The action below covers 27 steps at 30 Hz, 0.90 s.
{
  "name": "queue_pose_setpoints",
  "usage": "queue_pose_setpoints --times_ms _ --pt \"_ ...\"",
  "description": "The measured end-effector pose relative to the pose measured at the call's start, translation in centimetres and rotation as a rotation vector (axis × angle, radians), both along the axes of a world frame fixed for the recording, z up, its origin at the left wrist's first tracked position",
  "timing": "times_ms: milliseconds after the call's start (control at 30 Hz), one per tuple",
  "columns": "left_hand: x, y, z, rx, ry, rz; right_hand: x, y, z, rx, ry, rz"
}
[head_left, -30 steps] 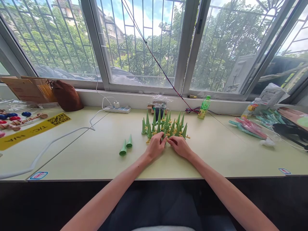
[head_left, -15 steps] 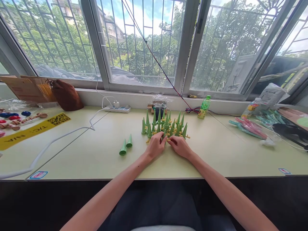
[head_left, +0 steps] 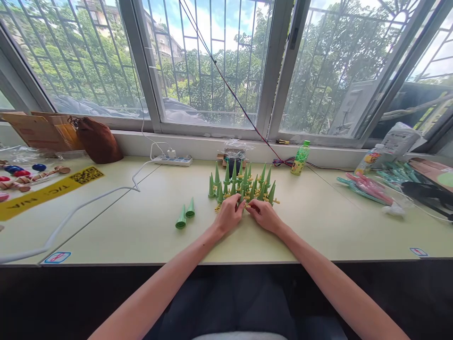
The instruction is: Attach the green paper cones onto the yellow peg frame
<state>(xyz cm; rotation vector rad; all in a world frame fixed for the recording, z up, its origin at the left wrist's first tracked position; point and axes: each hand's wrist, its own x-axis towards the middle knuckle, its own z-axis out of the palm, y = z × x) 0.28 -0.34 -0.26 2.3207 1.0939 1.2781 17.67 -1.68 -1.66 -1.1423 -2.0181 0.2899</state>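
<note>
My left hand (head_left: pixel 229 215) is closed around a green cone (head_left: pixel 242 196) that points upward at the front of the cluster. Against it, the fingertips of my right hand (head_left: pixel 264 215) pinch a small yellow peg (head_left: pixel 247 205), partly hidden by the fingers. Just beyond both hands, several green cones (head_left: pixel 216 173) stand upright, with yellow pegs (head_left: pixel 276 201) sticking out near their bases. Two loose green cones (head_left: pixel 181 220) lie on the table to the left of my left hand, their open ends facing me.
The pale table (head_left: pixel 141 236) runs along the window. Behind the cones are a small box (head_left: pixel 234 155) and a green drink bottle (head_left: pixel 300 158). A white cable (head_left: pixel 88 203) crosses the left side from a power strip (head_left: pixel 173 161). Pink and green plastic packets (head_left: pixel 368 189) lie at right.
</note>
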Motion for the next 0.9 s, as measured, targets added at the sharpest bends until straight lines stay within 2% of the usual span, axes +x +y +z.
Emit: queue_pose_setpoints --times_ms 900 --pt "-0.03 0.10 -0.20 0.003 0.007 0.013 -0.08 -0.02 -0.11 -0.053 -0.002 0.002"
